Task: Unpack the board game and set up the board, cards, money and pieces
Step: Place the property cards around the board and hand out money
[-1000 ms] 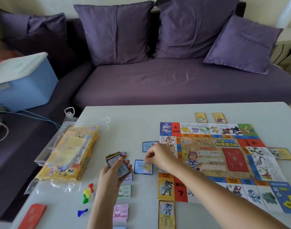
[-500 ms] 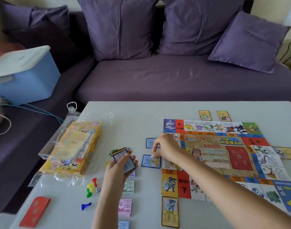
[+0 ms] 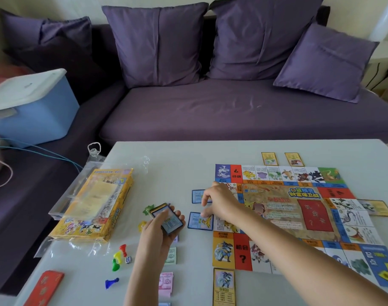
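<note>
My left hand (image 3: 160,231) grips the stack of cards (image 3: 167,219) face up, thumb across the top card, over the table (image 3: 188,164) left of the board (image 3: 276,208). The board's laid open and flat on the right half.

My right hand (image 3: 220,203) hangs at the board's left edge with its fingers bent down. The thumb's on the far edge of the near blue card (image 3: 198,225) and the forefinger's over the far blue card (image 3: 195,196). Is it pinching anything? Can't tell. Both blue cards lie flat just left of the board.

Nearer me, the green notes (image 3: 171,256) and pink notes (image 3: 165,281) lie in a line, partly under my left wrist. Left of them the red pawn (image 3: 123,249), yellow pawn (image 3: 118,255) and green pawn (image 3: 115,265) huddle beside the die (image 3: 128,259). The blue pawn (image 3: 111,283) lies apart, nearer still.

The yellow box (image 3: 93,206) sits in its clear bag (image 3: 62,208) at the table's left edge. The red pack (image 3: 44,288) is at the near left corner.
</note>
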Demonstrator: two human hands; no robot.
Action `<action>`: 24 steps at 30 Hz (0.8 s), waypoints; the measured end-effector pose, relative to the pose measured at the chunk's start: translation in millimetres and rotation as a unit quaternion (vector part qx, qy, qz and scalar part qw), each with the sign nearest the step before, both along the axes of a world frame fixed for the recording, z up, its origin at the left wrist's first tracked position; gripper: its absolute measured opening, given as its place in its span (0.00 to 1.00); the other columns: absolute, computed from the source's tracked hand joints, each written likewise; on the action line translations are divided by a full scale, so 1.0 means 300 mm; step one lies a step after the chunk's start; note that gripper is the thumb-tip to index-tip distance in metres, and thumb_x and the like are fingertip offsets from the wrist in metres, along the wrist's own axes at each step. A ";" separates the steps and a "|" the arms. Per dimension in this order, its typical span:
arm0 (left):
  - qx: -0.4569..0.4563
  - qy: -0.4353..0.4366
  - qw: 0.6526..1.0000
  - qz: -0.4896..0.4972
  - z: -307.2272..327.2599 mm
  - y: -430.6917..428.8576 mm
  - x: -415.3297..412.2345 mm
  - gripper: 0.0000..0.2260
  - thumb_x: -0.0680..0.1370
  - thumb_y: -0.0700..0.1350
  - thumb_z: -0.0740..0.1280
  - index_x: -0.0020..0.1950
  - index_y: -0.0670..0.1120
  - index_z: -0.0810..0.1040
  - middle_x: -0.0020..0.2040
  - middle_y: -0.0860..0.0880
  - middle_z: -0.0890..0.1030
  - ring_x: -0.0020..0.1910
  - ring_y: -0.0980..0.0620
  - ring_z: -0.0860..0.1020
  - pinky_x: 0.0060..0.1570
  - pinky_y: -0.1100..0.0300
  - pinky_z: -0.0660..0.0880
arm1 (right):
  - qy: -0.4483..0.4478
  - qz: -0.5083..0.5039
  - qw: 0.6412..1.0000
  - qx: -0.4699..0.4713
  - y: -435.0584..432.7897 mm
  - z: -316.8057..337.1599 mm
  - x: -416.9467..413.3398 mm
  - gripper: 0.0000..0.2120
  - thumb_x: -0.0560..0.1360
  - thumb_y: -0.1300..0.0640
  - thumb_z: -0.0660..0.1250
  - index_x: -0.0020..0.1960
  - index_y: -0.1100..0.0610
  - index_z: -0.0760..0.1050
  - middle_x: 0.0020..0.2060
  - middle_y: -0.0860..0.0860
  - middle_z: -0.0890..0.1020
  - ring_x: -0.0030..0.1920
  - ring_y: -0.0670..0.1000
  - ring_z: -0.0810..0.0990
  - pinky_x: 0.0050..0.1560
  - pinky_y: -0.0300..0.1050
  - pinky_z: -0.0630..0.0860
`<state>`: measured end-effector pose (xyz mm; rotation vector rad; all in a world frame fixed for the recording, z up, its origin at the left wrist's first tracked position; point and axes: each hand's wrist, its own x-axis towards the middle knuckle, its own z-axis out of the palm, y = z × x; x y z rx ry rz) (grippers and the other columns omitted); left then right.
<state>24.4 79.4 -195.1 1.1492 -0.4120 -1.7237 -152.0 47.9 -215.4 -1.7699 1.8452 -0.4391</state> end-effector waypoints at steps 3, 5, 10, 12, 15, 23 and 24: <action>0.010 0.037 0.999 -0.001 0.000 -0.002 0.001 0.11 0.81 0.37 0.53 0.53 0.36 0.74 0.43 0.38 0.78 0.40 0.43 0.79 0.37 0.55 0.81 | -0.017 -0.004 1.000 -0.007 0.005 -0.003 -0.008 0.13 0.65 0.54 0.79 0.46 0.57 0.79 0.46 0.49 0.71 0.48 0.48 0.72 0.41 0.40 0.66; 0.013 0.046 0.999 -0.003 0.000 0.001 -0.004 0.12 0.81 0.36 0.53 0.57 0.34 0.73 0.47 0.37 0.78 0.44 0.41 0.79 0.37 0.54 0.81 | -0.041 -0.013 0.999 -0.024 0.005 0.005 -0.014 0.12 0.67 0.53 0.77 0.45 0.56 0.79 0.42 0.46 0.70 0.42 0.43 0.70 0.38 0.36 0.64; -0.018 -0.001 0.999 -0.030 0.012 0.016 -0.016 0.08 0.80 0.31 0.55 0.52 0.34 0.73 0.39 0.38 0.84 0.36 0.45 0.84 0.36 0.53 0.81 | -0.139 -0.024 0.990 -0.027 0.027 0.062 -0.028 0.06 0.73 0.53 0.72 0.44 0.56 0.80 0.37 0.47 0.79 0.34 0.42 0.72 0.35 0.33 0.68; -0.032 -0.042 0.997 -0.051 0.018 0.025 -0.020 0.06 0.79 0.31 0.57 0.49 0.35 0.74 0.39 0.40 0.84 0.36 0.46 0.84 0.34 0.55 0.82 | -0.180 -0.029 0.983 -0.017 0.064 0.088 -0.042 0.08 0.75 0.52 0.70 0.47 0.57 0.81 0.37 0.46 0.80 0.33 0.37 0.74 0.35 0.29 0.68; -0.068 -0.123 0.986 -0.091 0.014 0.042 -0.031 0.04 0.77 0.32 0.63 0.47 0.36 0.76 0.36 0.43 0.84 0.35 0.49 0.83 0.31 0.60 0.80 | -0.271 -0.035 0.962 0.013 0.136 0.120 -0.059 0.08 0.75 0.51 0.69 0.48 0.57 0.80 0.37 0.47 0.81 0.34 0.37 0.77 0.37 0.31 0.73; -0.106 -0.209 0.950 -0.208 0.007 0.130 -0.127 0.07 0.70 0.35 0.72 0.47 0.37 0.79 0.40 0.42 0.85 0.39 0.47 0.84 0.35 0.61 0.79 | -0.288 -0.060 0.955 0.019 0.305 0.096 -0.091 0.03 0.71 0.52 0.74 0.45 0.49 0.82 0.38 0.49 0.83 0.37 0.39 0.78 0.39 0.29 0.71; -0.098 -0.212 0.948 -0.216 0.002 0.144 -0.138 0.07 0.71 0.36 0.72 0.48 0.37 0.79 0.40 0.42 0.85 0.39 0.47 0.84 0.36 0.60 0.80 | -0.289 -0.074 0.954 0.022 0.324 0.077 -0.100 0.03 0.71 0.52 0.74 0.44 0.49 0.82 0.37 0.47 0.83 0.37 0.39 0.78 0.40 0.29 0.71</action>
